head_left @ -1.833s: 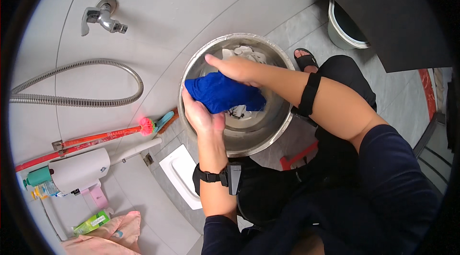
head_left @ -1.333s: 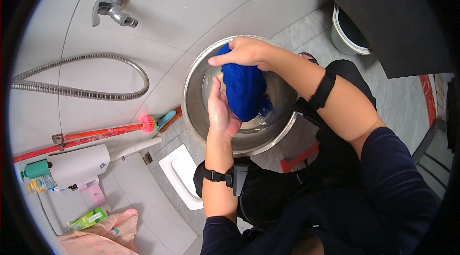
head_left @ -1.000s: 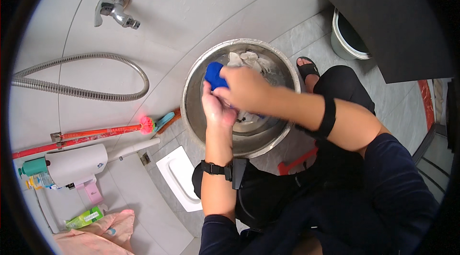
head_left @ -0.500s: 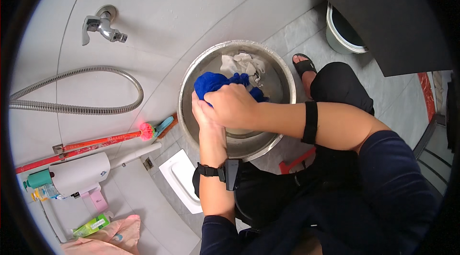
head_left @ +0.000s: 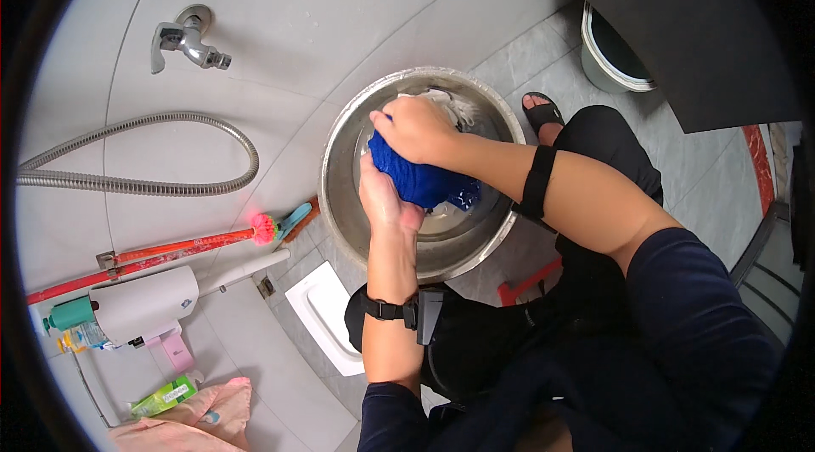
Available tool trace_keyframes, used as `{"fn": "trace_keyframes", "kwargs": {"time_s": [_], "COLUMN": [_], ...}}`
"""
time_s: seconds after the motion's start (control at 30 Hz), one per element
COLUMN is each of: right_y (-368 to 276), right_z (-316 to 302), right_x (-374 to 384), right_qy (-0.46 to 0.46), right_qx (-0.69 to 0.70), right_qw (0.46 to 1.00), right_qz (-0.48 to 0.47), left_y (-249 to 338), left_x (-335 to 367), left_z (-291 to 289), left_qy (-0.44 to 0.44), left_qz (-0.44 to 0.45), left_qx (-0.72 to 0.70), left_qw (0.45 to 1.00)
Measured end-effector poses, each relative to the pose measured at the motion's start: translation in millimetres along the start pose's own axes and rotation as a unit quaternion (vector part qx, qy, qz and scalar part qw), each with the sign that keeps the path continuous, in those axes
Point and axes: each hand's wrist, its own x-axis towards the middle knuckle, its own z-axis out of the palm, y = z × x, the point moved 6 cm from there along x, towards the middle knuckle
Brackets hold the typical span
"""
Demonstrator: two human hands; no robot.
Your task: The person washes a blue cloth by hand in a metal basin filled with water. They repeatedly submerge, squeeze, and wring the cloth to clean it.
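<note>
Over a round metal basin (head_left: 340,172) holding water, both my hands grip a wet, deep-blue cloth (head_left: 413,181). My right hand (head_left: 416,128) closes over its upper part, knuckles up. Cupped against the lower left side of the bundle is my left hand (head_left: 386,200), with its fingers partly hidden behind the cloth. One end of the blue cloth hangs toward the water on the right. A whitish cloth (head_left: 463,106) lies in the basin at the far side, partly covered by my right hand.
A wall tap (head_left: 193,44) and a flexible metal hose (head_left: 144,189) are at the left. Below them are a pink-headed brush (head_left: 264,229) and a white tray-like piece (head_left: 318,316). A bucket (head_left: 607,57) stands at the far right, beside a dark panel (head_left: 679,36). A red stool-like frame (head_left: 528,282) shows near my legs.
My right hand has moved up and away from my left, onto the top of the blue cloth. More of the bundle shows between the hands, and the whitish cloth is more covered.
</note>
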Motion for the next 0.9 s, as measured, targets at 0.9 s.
{"fn": "trace_keyframes", "kwargs": {"time_s": [0.9], "right_y": [-35.7], "right_z": [-9.0], "right_x": [-33.6], "right_qy": [0.051], "right_qx": [-0.019], "right_qw": [0.957], "right_qz": [-0.285], "left_y": [-17.6], "left_x": [0.8], "left_z": [-9.9], "left_qy": [-0.02], "left_qz": [-0.004], "left_qx": [-0.052], "left_qw": [0.998]}}
